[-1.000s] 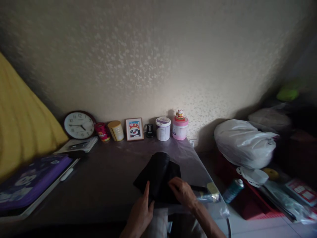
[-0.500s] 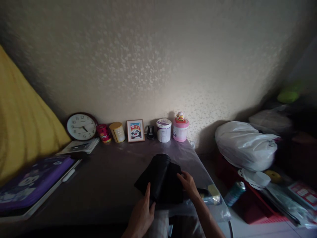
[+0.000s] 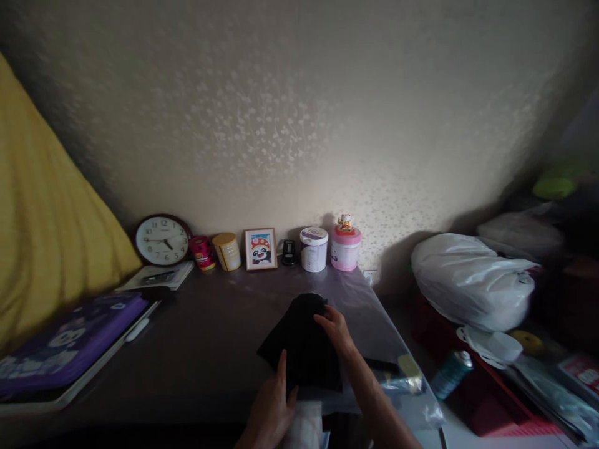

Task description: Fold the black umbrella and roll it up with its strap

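Cannot see the counter (image 3: 206,330) beneath the black cloth (image 3: 304,352), nor some fingers of the left grip (image 3: 270,404). Cannot follow the right forearm (image 3: 377,399) beyond the bottom edge, nor the yellow curtain (image 3: 51,206) and purple case (image 3: 88,333) beyond the left. Cannot tell the contents of the white bag (image 3: 468,284), or read the spray can's (image 3: 450,375) label and the white tub's (image 3: 313,251) small print. Cannot name the blurred green thing (image 3: 553,188) far right.

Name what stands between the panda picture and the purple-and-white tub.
The head view shows a small black object between picture and tub.
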A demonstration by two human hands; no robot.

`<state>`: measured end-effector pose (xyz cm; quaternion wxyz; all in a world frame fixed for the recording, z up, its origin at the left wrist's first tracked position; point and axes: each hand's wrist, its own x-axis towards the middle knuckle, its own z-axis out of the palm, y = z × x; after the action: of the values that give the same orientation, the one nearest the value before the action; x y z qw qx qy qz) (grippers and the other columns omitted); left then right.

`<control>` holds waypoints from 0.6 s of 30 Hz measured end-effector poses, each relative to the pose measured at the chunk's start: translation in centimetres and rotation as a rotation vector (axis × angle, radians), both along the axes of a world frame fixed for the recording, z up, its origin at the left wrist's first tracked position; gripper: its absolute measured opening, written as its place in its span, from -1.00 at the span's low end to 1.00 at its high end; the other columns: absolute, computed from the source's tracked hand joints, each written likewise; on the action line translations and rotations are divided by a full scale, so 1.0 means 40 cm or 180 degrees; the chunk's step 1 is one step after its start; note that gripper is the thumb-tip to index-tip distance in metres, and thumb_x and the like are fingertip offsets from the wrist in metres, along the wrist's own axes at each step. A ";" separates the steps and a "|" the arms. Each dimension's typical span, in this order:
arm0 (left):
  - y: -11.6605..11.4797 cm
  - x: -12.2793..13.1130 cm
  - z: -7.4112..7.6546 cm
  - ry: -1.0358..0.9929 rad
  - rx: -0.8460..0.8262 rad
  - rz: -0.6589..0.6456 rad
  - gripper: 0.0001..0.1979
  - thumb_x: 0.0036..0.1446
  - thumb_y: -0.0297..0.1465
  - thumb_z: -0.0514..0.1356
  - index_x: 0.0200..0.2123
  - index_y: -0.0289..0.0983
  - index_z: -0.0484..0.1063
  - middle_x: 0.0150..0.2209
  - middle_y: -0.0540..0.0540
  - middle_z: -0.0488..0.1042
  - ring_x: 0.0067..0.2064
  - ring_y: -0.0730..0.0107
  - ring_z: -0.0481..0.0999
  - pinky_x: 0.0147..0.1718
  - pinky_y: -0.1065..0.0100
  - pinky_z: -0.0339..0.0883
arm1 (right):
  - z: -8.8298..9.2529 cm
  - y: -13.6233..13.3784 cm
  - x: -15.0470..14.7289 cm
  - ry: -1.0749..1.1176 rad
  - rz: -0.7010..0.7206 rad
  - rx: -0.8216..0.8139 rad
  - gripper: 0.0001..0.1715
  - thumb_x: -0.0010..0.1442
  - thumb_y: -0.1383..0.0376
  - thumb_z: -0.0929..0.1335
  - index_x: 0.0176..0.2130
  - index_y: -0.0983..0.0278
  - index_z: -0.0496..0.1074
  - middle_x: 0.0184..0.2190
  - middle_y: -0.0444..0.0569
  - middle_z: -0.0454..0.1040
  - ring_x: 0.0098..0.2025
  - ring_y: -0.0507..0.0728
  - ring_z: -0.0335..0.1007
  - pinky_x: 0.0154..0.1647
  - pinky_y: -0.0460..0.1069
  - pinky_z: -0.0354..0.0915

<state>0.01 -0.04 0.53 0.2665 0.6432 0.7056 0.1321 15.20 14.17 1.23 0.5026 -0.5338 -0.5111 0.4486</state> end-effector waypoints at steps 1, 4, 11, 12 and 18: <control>-0.001 0.001 0.003 -0.0010 -0.0006 -0.0020 -0.32 0.18 -0.42 0.00 0.28 -0.42 -0.26 -0.02 -0.27 0.45 -0.05 0.31 0.47 -0.13 0.45 0.23 | 0.000 0.005 -0.011 -0.0087 -0.0028 0.0034 -0.41 -0.22 0.19 0.43 -0.14 0.37 0.45 -0.52 -0.11 0.48 -0.44 0.12 0.39 -0.43 -0.03 0.30; -0.004 0.002 0.012 -0.0080 -0.0060 -0.0065 -0.31 0.17 -0.42 0.00 0.28 -0.43 -0.27 -0.01 -0.28 0.45 -0.05 0.31 0.47 -0.13 0.45 0.24 | -0.001 0.014 -0.042 -0.0547 -0.0051 0.0086 -0.40 -0.17 0.23 0.40 -0.09 0.41 0.42 -0.50 -0.08 0.48 -0.42 0.12 0.40 -0.42 -0.04 0.30; -0.005 -0.001 0.011 -0.0143 -0.0025 -0.0080 -0.32 0.17 -0.41 -0.01 0.28 -0.46 -0.25 0.04 -0.31 0.41 -0.01 0.29 0.45 -0.08 0.42 0.23 | 0.005 0.031 -0.082 -0.1256 0.0135 0.0032 -0.42 -0.12 0.29 0.39 -0.06 0.40 0.40 -0.44 -0.03 0.49 -0.33 0.16 0.43 -0.34 -0.04 0.29; -0.005 -0.001 0.011 -0.0169 -0.0008 -0.0066 -0.32 0.17 -0.40 -0.01 0.28 -0.46 -0.25 0.05 -0.31 0.39 0.01 0.29 0.44 -0.08 0.42 0.23 | 0.007 0.032 -0.086 -0.1321 0.0169 0.0028 -0.43 -0.12 0.30 0.39 -0.05 0.39 0.39 -0.43 -0.02 0.50 -0.31 0.16 0.44 -0.32 -0.04 0.29; -0.010 0.000 0.009 -0.0386 0.0133 0.0090 -0.26 0.17 -0.42 -0.01 0.27 -0.50 -0.40 0.11 -0.36 0.31 0.05 0.31 0.41 -0.07 0.44 0.24 | 0.020 0.021 -0.104 -0.1600 0.0532 0.0088 -0.54 0.06 0.25 0.32 -0.04 0.40 0.36 -0.43 -0.01 0.53 -0.32 0.14 0.46 -0.31 -0.05 0.27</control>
<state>0.03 -0.43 0.90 0.2933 0.6294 0.6942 0.1893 11.02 15.03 2.03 0.3283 -0.5775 -0.6683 0.3349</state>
